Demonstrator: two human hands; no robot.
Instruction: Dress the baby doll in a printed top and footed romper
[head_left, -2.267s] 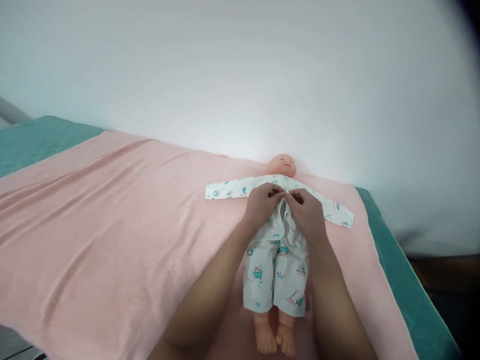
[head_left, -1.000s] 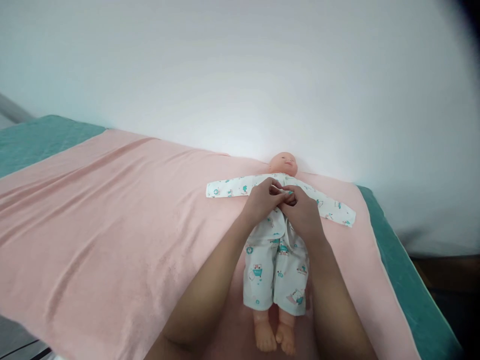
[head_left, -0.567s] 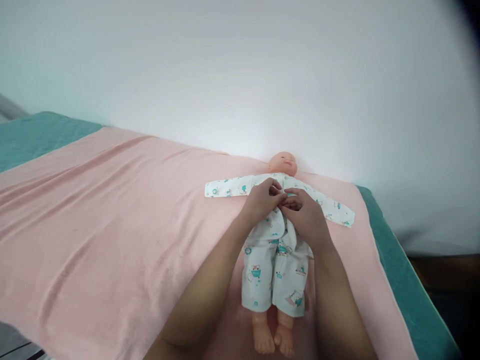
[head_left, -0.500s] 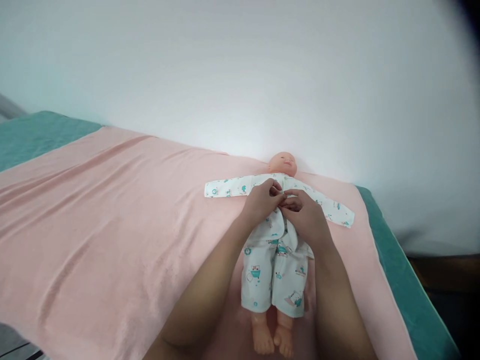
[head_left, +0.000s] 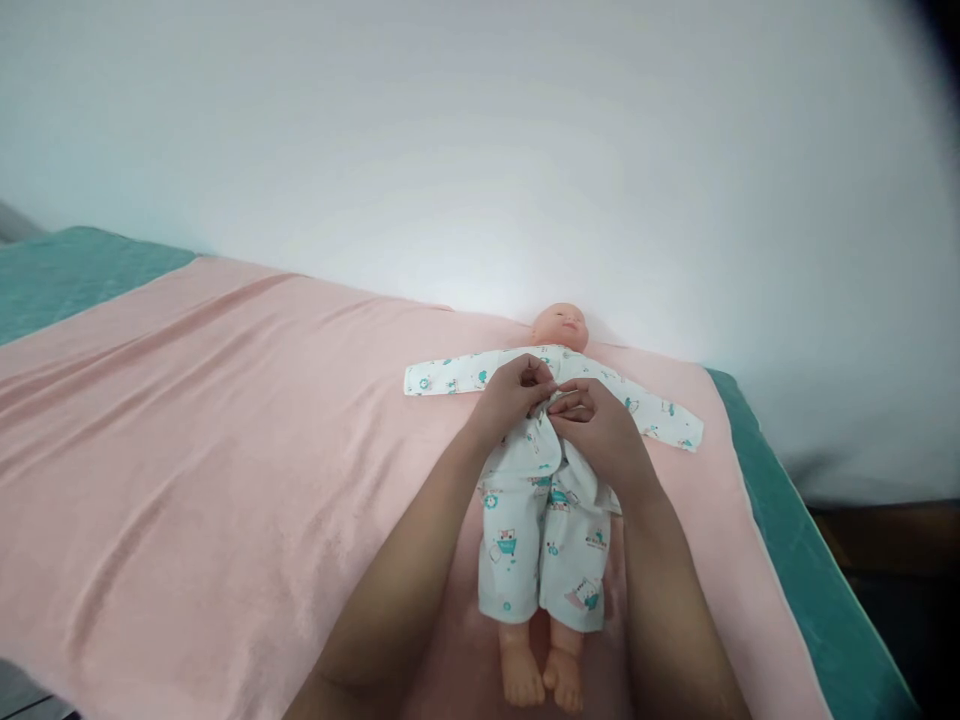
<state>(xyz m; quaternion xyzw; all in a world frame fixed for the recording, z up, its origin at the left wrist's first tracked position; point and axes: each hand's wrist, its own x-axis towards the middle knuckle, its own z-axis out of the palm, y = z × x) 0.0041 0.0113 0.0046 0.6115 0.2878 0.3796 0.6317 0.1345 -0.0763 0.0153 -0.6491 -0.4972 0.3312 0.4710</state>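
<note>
A baby doll (head_left: 561, 326) lies on its back, head toward the wall and bare feet toward me. It wears a white printed shirt (head_left: 457, 374) with both sleeves spread sideways, and matching printed trousers (head_left: 513, 555). Over the doll's chest, my left hand (head_left: 517, 392) pinches the front edge of the shirt. Close against it, my right hand (head_left: 592, 418) has its fingers pinched on the shirt's other front edge. The fingertips of both hands nearly meet, and any fastener between them is hidden. Below the hands the shirt's lower flaps hang apart over the trouser waist.
A wrinkled pink blanket (head_left: 247, 450) lies under the doll. Beneath it a green mattress (head_left: 802, 540) shows at the right and the far left. A white wall (head_left: 450, 150) rises directly behind the doll's head. Something dark stands at the lower right.
Both hands stay at the front of the shirt, with small shifts of the fingers. The whole view has moved slightly; the doll keeps its pose.
</note>
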